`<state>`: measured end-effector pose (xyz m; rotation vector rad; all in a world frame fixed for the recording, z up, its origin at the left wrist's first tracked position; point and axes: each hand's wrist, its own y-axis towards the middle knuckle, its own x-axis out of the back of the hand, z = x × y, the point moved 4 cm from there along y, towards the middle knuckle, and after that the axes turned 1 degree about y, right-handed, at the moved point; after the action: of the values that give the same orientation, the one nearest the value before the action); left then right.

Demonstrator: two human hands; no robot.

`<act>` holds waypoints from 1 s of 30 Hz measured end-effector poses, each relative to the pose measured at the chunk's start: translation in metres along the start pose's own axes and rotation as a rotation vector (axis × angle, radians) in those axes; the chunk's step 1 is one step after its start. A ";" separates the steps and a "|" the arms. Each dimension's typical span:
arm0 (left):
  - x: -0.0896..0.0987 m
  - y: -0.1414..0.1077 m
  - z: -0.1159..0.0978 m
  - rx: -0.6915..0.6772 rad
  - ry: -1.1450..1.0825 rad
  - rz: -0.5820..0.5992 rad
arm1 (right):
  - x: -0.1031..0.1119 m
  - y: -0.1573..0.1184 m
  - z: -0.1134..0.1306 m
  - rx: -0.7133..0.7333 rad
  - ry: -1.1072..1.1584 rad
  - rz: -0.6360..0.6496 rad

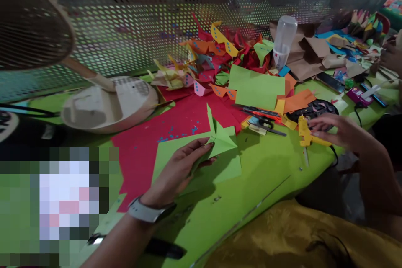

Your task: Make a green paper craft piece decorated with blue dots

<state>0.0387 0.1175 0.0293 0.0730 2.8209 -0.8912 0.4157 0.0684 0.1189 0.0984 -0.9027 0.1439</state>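
Note:
My left hand [191, 155], with a grey watch on its wrist, pinches a folded light-green paper shape [218, 134] between thumb and fingers. The shape has pointed flaps, one standing upright. Beneath it lie flat green sheets [166, 155] on a large red sheet [135, 159] sprinkled with small blue bits. My right hand [336, 130] is beside a yellow glue gun [304, 130], fingers stretched out over its handle and not wrapped round it. Whether the fingertips touch the glue gun, I cannot tell. Scissors [266, 125] lie between the two hands.
Behind the sheets is a heap of coloured folded papers [220, 50]. A clear bottle [284, 39] stands upside down nearby. A round whitish drum-like object [109, 104] sits left. Brown paper [307, 54] and a phone [331, 82] lie right. Another person's hand [391, 56] shows at the far right.

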 end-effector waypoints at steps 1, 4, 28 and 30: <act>0.001 0.001 0.001 0.004 -0.007 -0.001 | -0.002 -0.007 -0.004 0.023 -0.034 0.011; 0.002 0.004 0.003 -0.006 -0.014 -0.009 | -0.013 -0.011 0.001 0.087 0.008 0.049; 0.004 0.005 0.006 0.003 -0.085 -0.003 | -0.081 0.105 0.022 0.018 -0.682 0.165; 0.004 0.005 0.007 0.009 -0.092 -0.009 | -0.081 0.112 0.024 -0.011 -0.717 0.143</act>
<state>0.0360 0.1179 0.0202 0.0194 2.7342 -0.8861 0.3289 0.1683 0.0728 0.0749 -1.6267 0.2440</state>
